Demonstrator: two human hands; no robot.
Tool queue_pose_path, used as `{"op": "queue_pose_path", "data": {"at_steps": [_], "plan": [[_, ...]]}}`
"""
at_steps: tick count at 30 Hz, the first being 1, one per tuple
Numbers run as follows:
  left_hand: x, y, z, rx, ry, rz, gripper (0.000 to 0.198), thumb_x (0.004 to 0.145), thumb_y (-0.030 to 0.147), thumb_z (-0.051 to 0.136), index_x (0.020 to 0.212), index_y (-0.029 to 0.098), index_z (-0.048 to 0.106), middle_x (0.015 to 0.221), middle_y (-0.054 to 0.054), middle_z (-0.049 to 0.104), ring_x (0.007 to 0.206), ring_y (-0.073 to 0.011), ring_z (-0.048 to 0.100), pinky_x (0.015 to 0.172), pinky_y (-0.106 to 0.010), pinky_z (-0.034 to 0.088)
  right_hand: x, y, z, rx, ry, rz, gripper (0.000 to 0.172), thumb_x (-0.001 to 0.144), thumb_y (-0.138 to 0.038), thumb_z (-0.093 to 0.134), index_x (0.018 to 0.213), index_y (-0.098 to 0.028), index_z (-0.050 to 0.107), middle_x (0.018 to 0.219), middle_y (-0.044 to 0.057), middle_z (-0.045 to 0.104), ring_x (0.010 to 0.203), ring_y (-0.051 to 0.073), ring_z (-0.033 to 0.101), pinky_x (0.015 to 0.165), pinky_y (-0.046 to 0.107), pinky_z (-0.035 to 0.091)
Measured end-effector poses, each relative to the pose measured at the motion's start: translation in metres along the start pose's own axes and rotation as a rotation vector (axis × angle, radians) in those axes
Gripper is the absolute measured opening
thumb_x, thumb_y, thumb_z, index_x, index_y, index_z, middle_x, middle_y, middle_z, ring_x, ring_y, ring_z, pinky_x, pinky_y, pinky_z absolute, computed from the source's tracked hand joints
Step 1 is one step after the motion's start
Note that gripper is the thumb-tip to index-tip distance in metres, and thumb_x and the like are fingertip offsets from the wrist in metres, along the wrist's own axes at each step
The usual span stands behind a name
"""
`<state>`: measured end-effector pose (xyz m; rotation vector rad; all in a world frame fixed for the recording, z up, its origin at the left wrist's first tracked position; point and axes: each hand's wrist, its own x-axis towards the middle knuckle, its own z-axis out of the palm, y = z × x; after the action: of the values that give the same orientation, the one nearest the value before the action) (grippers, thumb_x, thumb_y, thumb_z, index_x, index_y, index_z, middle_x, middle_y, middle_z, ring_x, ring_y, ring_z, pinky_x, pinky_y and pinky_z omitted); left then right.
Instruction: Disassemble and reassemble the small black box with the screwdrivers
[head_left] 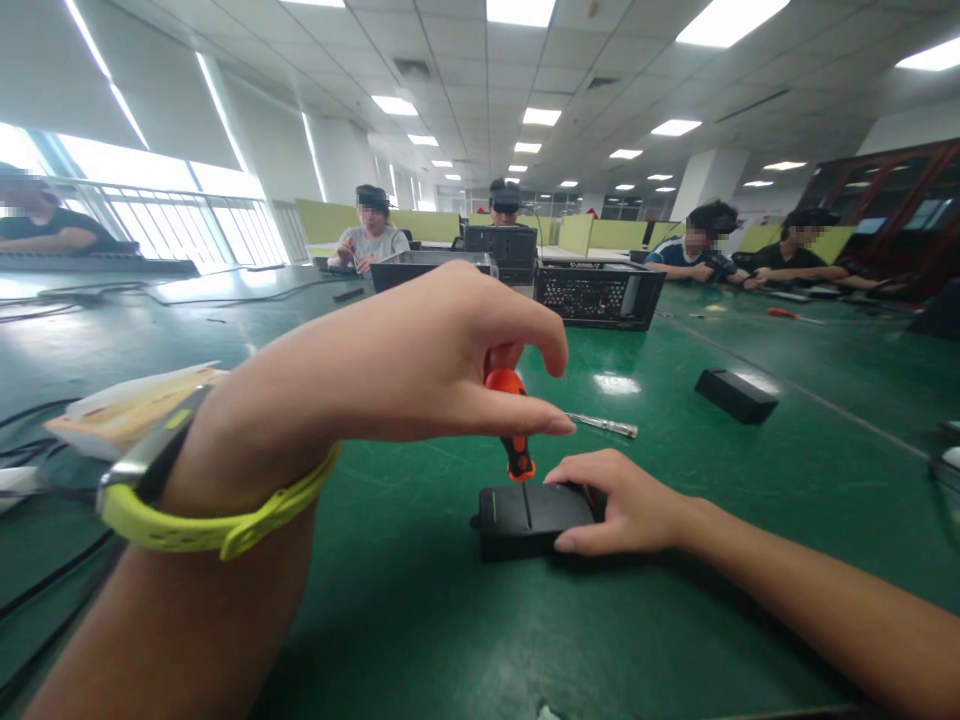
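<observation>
My left hand [435, 350] is above the table, its thumb and curled fingers around the handle of an orange and black screwdriver [520, 460]. The screwdriver stands upright, its thin shaft pointing down at the top of a small black box [510, 525]. Whether the tip sits in a screw I cannot tell. At the box's right end, my right hand [619, 500] grips it, with the thumb on the near side and fingers on the far top edge. The box lies flat on the green table [405, 620]. A lime watch strap [225, 520] circles my left wrist.
Beyond my hands lie a clear-handled screwdriver [607, 425] and another black box [736, 395]. An open white container [131, 405] and cables are at left. Metal computer cases [598, 295] stand farther back. Several people sit around; an orange-handled tool [784, 313] lies far right.
</observation>
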<state>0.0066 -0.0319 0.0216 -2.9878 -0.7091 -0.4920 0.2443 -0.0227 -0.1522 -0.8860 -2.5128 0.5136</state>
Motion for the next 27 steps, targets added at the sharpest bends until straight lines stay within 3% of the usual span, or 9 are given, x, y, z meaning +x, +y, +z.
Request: {"op": "queue_pose_path", "data": {"at_steps": [6, 12, 15, 19, 23, 27], "plan": [[0.000, -0.002, 0.002, 0.002, 0.002, 0.008, 0.030, 0.082, 0.041, 0.065, 0.100, 0.018, 0.069, 0.075, -0.002, 0.067, 0.062, -0.0105, 0.057, 0.054, -0.022, 0.038, 0.000, -0.001, 0.001, -0.002, 0.001, 0.007, 0.047, 0.074, -0.053, 0.071, 0.102, -0.016, 0.067, 0.090, 0.004, 0.070, 0.078, 0.018, 0.063, 0.070, 0.027, 0.044], [-0.001, 0.000, 0.003, -0.065, -0.006, 0.054, 0.027, 0.083, 0.032, 0.064, 0.108, 0.021, 0.067, 0.086, -0.001, 0.070, 0.072, -0.0118, 0.062, 0.064, -0.021, 0.044, -0.002, 0.004, -0.003, 0.063, -0.017, -0.006, 0.055, 0.074, -0.060, 0.068, 0.110, -0.018, 0.066, 0.096, 0.005, 0.070, 0.080, 0.019, 0.063, 0.070, 0.028, 0.045], [0.000, 0.001, 0.005, -0.042, -0.008, 0.063, 0.027, 0.083, 0.029, 0.064, 0.109, 0.022, 0.067, 0.086, 0.000, 0.070, 0.072, -0.0120, 0.063, 0.065, -0.022, 0.045, -0.001, 0.013, -0.008, 0.036, 0.107, 0.065, 0.045, 0.085, -0.055, 0.057, 0.109, -0.018, 0.066, 0.090, 0.004, 0.070, 0.076, 0.017, 0.062, 0.067, 0.028, 0.046], [0.000, -0.001, 0.007, 0.007, -0.001, 0.048, 0.027, 0.082, 0.031, 0.065, 0.107, 0.022, 0.068, 0.083, 0.001, 0.070, 0.069, -0.0117, 0.063, 0.062, -0.022, 0.044, 0.000, 0.042, -0.020, -0.255, 0.354, 0.308, 0.033, 0.085, -0.047, 0.059, 0.096, -0.018, 0.069, 0.089, 0.006, 0.069, 0.080, 0.021, 0.062, 0.071, 0.032, 0.046], [0.000, -0.006, 0.009, -0.016, -0.004, 0.060, 0.025, 0.083, 0.033, 0.066, 0.105, 0.021, 0.068, 0.083, 0.000, 0.071, 0.068, -0.0113, 0.063, 0.059, -0.021, 0.043, -0.008, 0.083, -0.034, -0.441, 0.269, 0.512, 0.039, 0.078, -0.047, 0.064, 0.104, -0.018, 0.067, 0.106, 0.011, 0.067, 0.100, 0.028, 0.060, 0.087, 0.038, 0.045], [0.004, -0.006, 0.018, -0.032, 0.012, 0.061, 0.019, 0.085, 0.030, 0.063, 0.101, 0.022, 0.070, 0.073, 0.002, 0.069, 0.059, -0.0086, 0.060, 0.055, -0.020, 0.041, -0.016, 0.110, -0.041, -0.407, 0.208, 0.586, 0.041, 0.076, -0.048, 0.066, 0.101, -0.015, 0.068, 0.098, 0.013, 0.069, 0.089, 0.028, 0.063, 0.077, 0.037, 0.046]]}}
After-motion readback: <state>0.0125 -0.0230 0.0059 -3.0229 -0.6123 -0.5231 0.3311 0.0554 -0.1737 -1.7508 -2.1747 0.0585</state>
